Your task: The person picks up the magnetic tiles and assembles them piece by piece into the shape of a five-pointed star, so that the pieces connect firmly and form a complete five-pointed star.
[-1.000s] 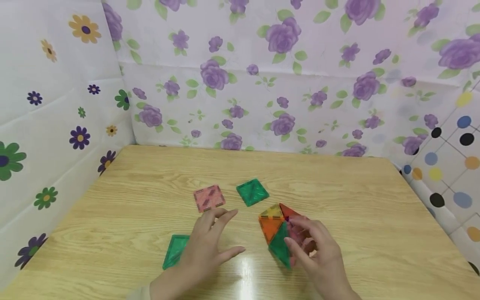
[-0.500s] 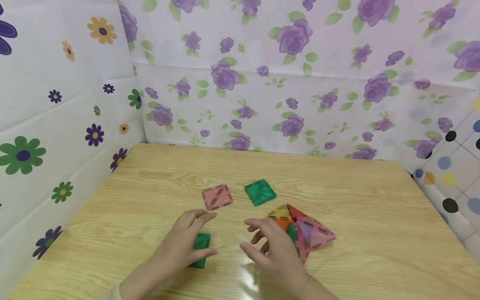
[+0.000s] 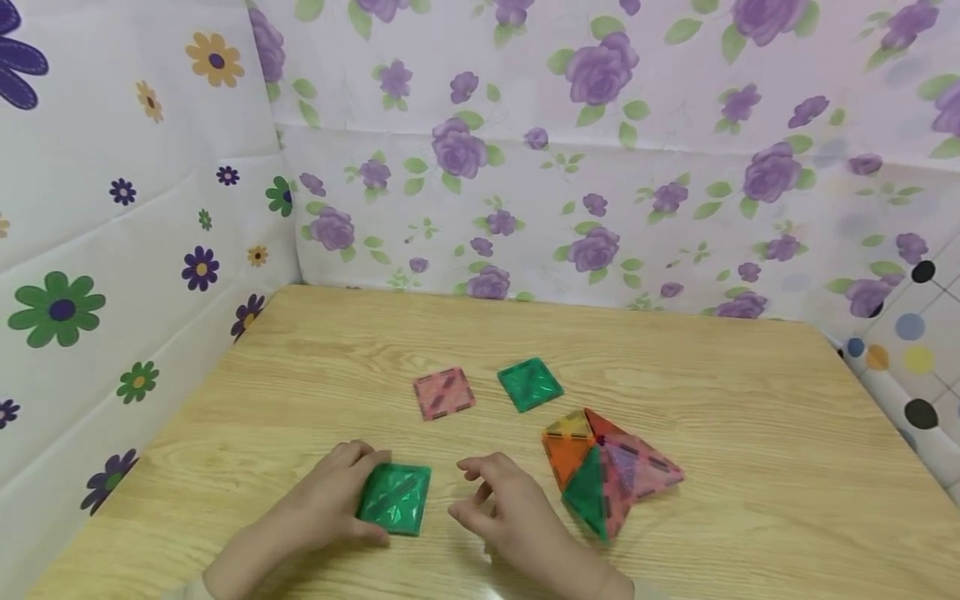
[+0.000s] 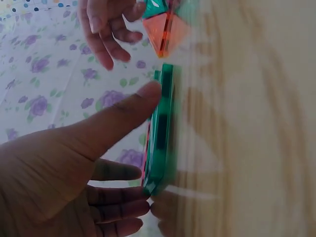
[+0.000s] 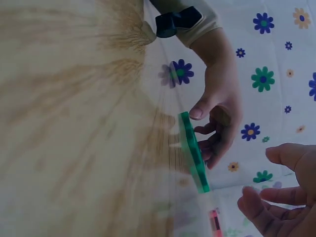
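A translucent green square magnetic tile (image 3: pixel 395 498) lies on the table, seen edge-on in the left wrist view. My left hand (image 3: pixel 324 502) is spread along its left side, thumb by the near edge and fingers by the far-left corner; whether they press it is unclear. To the tile's right hovers my right hand (image 3: pixel 513 518), loosely curled with nothing in it. Beyond that hand stands a raised cluster of triangular magnetic tiles (image 3: pixel 581 492) in yellow, orange, green, red, pink and purple. The right wrist view also shows the green tile (image 5: pixel 194 153) beside my left hand (image 5: pixel 219 106).
A pink square tile (image 3: pixel 444 393) and a second green square tile (image 3: pixel 530 384) lie flat farther back on the wooden table (image 3: pixel 675 367). Flowered cloth (image 3: pixel 420 192) hangs behind the table, with patterned cloth on both sides.
My right hand has come away from the triangle cluster and moved left. My left hand has lowered from above the near green tile to its left side. The view has turned slightly left.
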`<move>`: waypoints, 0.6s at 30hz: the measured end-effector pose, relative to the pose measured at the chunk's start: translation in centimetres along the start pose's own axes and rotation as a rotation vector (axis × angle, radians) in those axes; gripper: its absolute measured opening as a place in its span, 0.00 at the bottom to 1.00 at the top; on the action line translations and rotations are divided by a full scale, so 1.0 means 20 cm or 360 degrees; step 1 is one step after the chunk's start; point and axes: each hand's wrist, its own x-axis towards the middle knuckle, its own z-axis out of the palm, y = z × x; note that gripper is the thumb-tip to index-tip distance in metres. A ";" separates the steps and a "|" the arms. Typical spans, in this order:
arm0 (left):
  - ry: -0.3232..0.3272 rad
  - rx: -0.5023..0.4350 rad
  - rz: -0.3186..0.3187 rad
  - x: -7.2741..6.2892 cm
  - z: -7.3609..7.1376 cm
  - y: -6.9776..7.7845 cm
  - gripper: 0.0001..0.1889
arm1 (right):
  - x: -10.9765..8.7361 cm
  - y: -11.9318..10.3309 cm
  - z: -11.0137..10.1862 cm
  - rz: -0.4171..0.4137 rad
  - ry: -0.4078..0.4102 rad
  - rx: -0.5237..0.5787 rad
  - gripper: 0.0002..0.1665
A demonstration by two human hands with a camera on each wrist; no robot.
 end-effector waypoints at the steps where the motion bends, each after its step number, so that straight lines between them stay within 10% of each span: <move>1: -0.0013 -0.0014 -0.0014 0.00 0.00 0.01 0.52 | 0.01 0.00 0.00 0.0006 -0.0010 -0.0016 0.27; 18: 0.0197 0.0207 -0.0082 0.08 0.16 0.23 0.45 | 0.03 0.04 0.02 0.0174 -0.0131 -0.0111 0.30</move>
